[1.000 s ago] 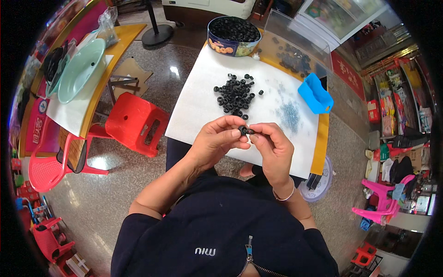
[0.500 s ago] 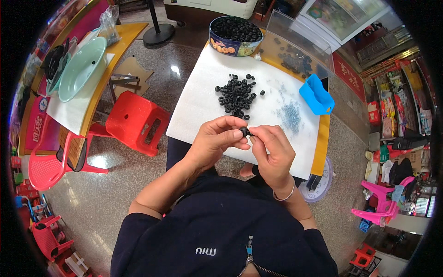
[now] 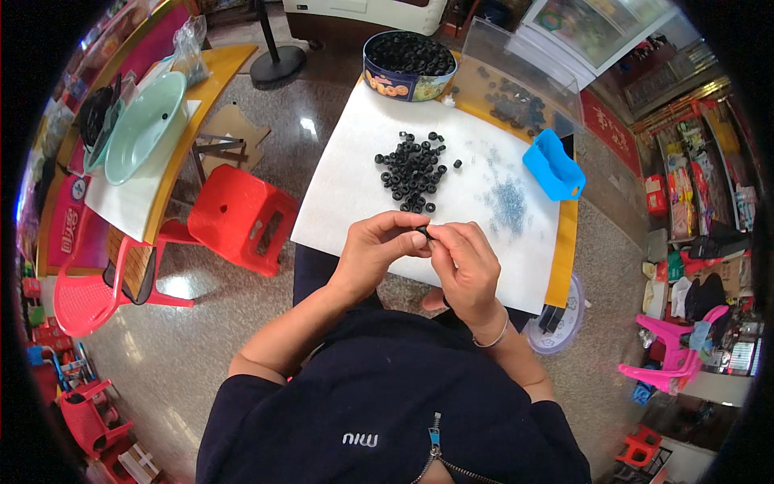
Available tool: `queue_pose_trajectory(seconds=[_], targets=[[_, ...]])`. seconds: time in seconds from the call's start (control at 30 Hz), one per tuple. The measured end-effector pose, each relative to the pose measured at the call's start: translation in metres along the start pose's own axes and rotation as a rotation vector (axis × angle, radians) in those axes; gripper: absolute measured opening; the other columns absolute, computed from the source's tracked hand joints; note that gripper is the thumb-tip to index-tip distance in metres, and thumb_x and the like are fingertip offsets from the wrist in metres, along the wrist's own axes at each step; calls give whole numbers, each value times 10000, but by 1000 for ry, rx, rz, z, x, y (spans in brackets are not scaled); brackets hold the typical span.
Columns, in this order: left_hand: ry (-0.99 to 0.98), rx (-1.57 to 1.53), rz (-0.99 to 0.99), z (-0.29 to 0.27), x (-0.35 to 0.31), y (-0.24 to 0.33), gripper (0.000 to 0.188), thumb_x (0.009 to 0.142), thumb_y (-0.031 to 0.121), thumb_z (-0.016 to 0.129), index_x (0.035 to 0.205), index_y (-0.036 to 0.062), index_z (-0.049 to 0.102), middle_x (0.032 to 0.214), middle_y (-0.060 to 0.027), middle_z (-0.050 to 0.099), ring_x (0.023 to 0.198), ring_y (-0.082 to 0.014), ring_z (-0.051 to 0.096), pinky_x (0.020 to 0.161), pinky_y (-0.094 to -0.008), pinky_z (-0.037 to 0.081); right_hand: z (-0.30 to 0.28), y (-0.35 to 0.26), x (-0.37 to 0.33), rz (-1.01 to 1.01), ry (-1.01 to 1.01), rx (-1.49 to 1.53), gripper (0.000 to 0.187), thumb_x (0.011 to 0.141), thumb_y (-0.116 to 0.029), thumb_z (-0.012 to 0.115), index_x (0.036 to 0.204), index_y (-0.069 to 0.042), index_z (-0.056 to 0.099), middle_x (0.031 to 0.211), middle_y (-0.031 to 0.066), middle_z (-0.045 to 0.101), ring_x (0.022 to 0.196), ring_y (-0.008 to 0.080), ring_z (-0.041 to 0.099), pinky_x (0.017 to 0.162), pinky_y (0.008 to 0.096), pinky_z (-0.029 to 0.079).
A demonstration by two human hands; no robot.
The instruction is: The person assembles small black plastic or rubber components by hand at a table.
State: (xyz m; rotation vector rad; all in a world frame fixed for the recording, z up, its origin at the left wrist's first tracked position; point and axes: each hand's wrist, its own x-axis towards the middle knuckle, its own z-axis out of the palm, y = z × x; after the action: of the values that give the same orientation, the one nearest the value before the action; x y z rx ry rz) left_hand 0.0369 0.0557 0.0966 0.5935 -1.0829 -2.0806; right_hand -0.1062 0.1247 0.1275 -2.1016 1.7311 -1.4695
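Note:
Over the near edge of the white-covered table point(image 3: 334, 189), both my hands meet at one small round black part point(image 3: 422, 231). My left hand point(image 3: 377, 248) pinches it between thumb and fingers. From the other side, the fingertips of my right hand point(image 3: 466, 262) press on the same part and partly hide it. Whether a second tiny piece sits in the right fingers cannot be made out. Just beyond the hands lies a loose pile of black ring-like parts point(image 3: 411, 171). To its right are scattered many tiny pale bluish pieces point(image 3: 508, 206).
A round tin point(image 3: 403, 87) full of black parts stands at the table's far edge. Beside it is a clear plastic box point(image 3: 524, 56) with dark pieces. A blue container point(image 3: 552, 168) rests at the right edge. Left are a red stool point(image 3: 234, 206) and a green basin point(image 3: 133, 153).
My right hand has moved slightly left and closer against my left hand, covering more of the black part. The view has shifted slightly; the pile looks the same.

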Motion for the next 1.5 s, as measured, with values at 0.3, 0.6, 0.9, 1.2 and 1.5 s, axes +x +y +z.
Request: queue_pose_trajectory(seconds=[0.3, 0.6, 0.9, 1.2, 1.5], targets=[[-3, 110, -112, 5, 3, 2, 260, 832, 57, 681, 1067, -30, 610, 955, -76, 655, 852, -140, 628, 789, -284, 528, -1, 4, -14, 166, -18, 148, 204, 792, 88, 571, 965, 5, 642, 886, 90, 592, 696, 172, 567, 604, 268, 481], [-38, -26, -47, 11, 5, -13, 255, 880, 65, 614, 1113, -37, 601, 960, -83, 649, 843, -139, 625, 778, -287, 536, 3, 9, -17, 617, -30, 770, 324, 961, -164, 463, 1241, -1, 477, 1110, 93, 531, 1024, 155, 517, 906, 293, 415], [22, 174, 33, 22, 9, -32, 174, 937, 96, 532, 1039, -24, 606, 858, -16, 604, 777, -84, 555, 718, -236, 475, 34, 15, -36, 598, 2, 743, 352, 1015, -251, 346, 1271, -22, 420, 1069, 48, 539, 940, 103, 507, 823, 240, 429], [98, -102, -223, 0, 32, -60, 354, 903, 77, 555, 1225, -21, 443, 1021, -114, 612, 897, -170, 610, 787, -290, 505, 30, 44, -47, 725, -9, 513, 325, 978, -217, 455, 1219, -9, 521, 1169, 99, 553, 1039, 181, 537, 902, 297, 435], [-68, -21, -421, -2, 32, -52, 577, 862, 95, 627, 1328, -50, 320, 1096, -166, 589, 983, -199, 604, 852, -304, 504, 2, 56, -51, 150, -46, -33, 203, 746, -5, 630, 946, -28, 659, 908, 71, 623, 880, 259, 553, 771, 354, 462]])
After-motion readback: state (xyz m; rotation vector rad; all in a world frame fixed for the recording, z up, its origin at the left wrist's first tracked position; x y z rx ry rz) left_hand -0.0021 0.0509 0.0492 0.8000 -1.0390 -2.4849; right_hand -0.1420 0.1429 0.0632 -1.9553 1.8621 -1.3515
